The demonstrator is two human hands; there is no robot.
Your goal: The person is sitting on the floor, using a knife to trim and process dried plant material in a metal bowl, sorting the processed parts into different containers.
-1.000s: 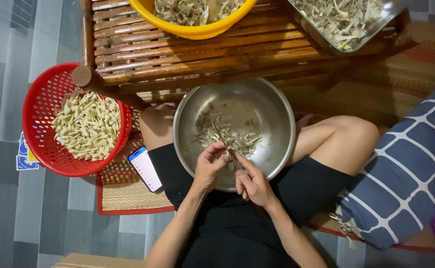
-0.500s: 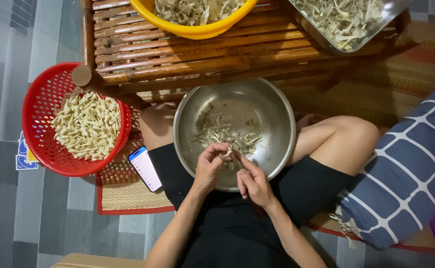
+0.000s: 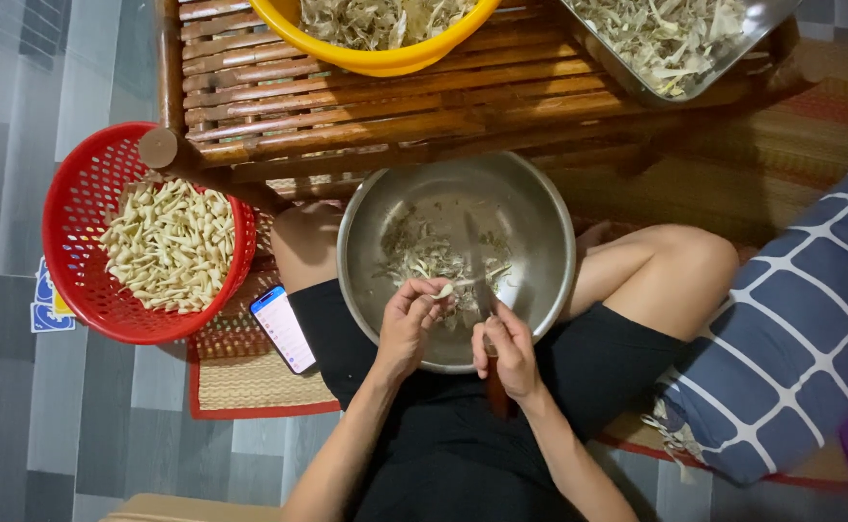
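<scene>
I sit cross-legged with a round steel bowl (image 3: 540, 222) on my lap, holding pale peelings and scraps. My left hand (image 3: 407, 327) pinches a small pale clove-like piece (image 3: 446, 289) over the bowl's near side. My right hand (image 3: 509, 350) grips a knife (image 3: 478, 275), its blade pointing away over the bowl and its reddish handle under the palm. The two hands are close together, almost touching at the fingertips.
A red plastic basket (image 3: 74, 242) of pale peeled pieces stands on the floor at left. A phone (image 3: 283, 329) lies on a woven mat beside my thigh. A low wooden slatted table (image 3: 463, 106) ahead carries a yellow bowl (image 3: 385, 60) and a steel tray (image 3: 675, 82). A blue checked cushion (image 3: 801, 329) lies at right.
Both hands have shifted slightly within the bowl's near side; the knife blade now points more upright beside the piece in the left fingers.
</scene>
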